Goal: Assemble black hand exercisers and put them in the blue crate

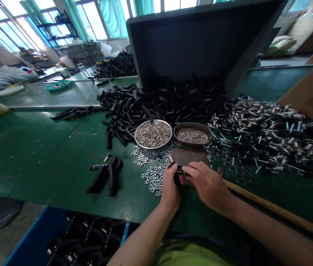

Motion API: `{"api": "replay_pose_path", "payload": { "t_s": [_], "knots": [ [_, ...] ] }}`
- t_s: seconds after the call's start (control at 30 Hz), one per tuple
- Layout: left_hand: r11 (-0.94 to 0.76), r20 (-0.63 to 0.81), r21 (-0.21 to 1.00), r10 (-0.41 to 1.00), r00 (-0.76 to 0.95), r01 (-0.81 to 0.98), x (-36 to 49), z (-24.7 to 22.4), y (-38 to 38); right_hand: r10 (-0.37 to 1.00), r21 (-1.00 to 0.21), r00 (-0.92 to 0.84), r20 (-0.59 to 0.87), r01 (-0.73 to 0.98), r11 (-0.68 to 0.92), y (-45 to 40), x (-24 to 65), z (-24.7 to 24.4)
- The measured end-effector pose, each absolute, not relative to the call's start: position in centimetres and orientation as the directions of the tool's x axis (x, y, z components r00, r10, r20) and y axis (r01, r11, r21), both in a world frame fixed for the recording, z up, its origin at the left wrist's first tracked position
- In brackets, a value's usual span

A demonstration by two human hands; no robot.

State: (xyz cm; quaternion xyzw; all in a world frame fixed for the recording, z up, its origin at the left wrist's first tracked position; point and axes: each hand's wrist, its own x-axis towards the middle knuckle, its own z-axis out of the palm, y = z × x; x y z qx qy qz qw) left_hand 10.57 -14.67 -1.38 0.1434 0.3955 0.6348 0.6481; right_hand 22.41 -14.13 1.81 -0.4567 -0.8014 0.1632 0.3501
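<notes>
My left hand (170, 188) is closed around a black plastic part (180, 170) with a metal spring (171, 159) sticking up at its left end. The fingers of my right hand (207, 184) pinch the same part from the right. Both hands are over the near edge of a flat metal block (191, 156). Just left of them lie loose silver nuts (154, 179). A round dish of small metal pins (153, 133) and an oval tin of tiny metal pieces (192, 135) stand beyond the block. Further left, a black clamp with a spring (106, 174) lies on the green table.
A large dark bin (184, 48) lies tipped behind a heap of black handles (134, 107). Springs and bolted black parts (278, 129) pile up at the right. A wooden stick (278, 210) lies near my right forearm. Below the table's front edge, a blue crate (33, 236) holds black clamps.
</notes>
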Motion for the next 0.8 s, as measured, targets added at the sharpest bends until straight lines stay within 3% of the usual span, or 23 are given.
{"api": "replay_pose_path", "payload": {
  "t_s": [0.13, 0.27, 0.4, 0.5, 0.57, 0.63, 0.73, 0.8],
  "knots": [
    [0.153, -0.234, 0.744, 0.971, -0.040, -0.651, 10.3, -1.5, -14.6, 0.949, -0.733, -0.295, 0.116, 0.620, 0.282, -14.2, 22.4, 2.1],
    [0.133, -0.228, 0.760, 0.971, -0.069, -0.636, 10.1, -1.6, -14.5, 0.877, -0.593, -0.344, 0.335, 0.646, 0.480, -14.2, 22.5, 2.3],
    [0.150, -0.177, 0.831, 0.984, 0.000, -0.535, 9.9, -1.4, -14.6, 0.956, -0.739, -0.266, 0.125, 0.618, 0.269, -14.3, 22.7, 2.2],
    [0.148, -0.167, 0.851, 0.986, 0.007, -0.503, 9.7, -1.2, -14.5, 0.953, -0.787, -0.245, 0.181, 0.545, 0.290, -14.3, 22.7, 2.2],
    [0.156, -0.171, 0.885, 0.985, 0.006, -0.438, 9.7, -1.0, -14.4, 0.973, -0.893, -0.190, 0.128, 0.405, 0.197, -14.3, 22.4, 2.0],
    [0.136, -0.162, 0.942, 0.985, -0.059, -0.306, 9.8, -0.9, -14.4, 0.985, -0.989, -0.142, -0.098, 0.126, -0.081, -14.2, 21.8, 1.5],
    [0.063, -0.065, 0.998, 0.962, -0.265, -0.014, 10.1, -0.8, -14.7, 0.935, -0.893, -0.137, -0.329, -0.276, -0.355, -14.1, 20.9, 0.5],
    [0.058, -0.003, 0.984, 0.952, -0.306, 0.171, 10.1, -0.7, -14.7, 0.914, -0.849, -0.152, -0.376, -0.338, -0.405, -13.8, 20.8, -0.1]
  ]
}}
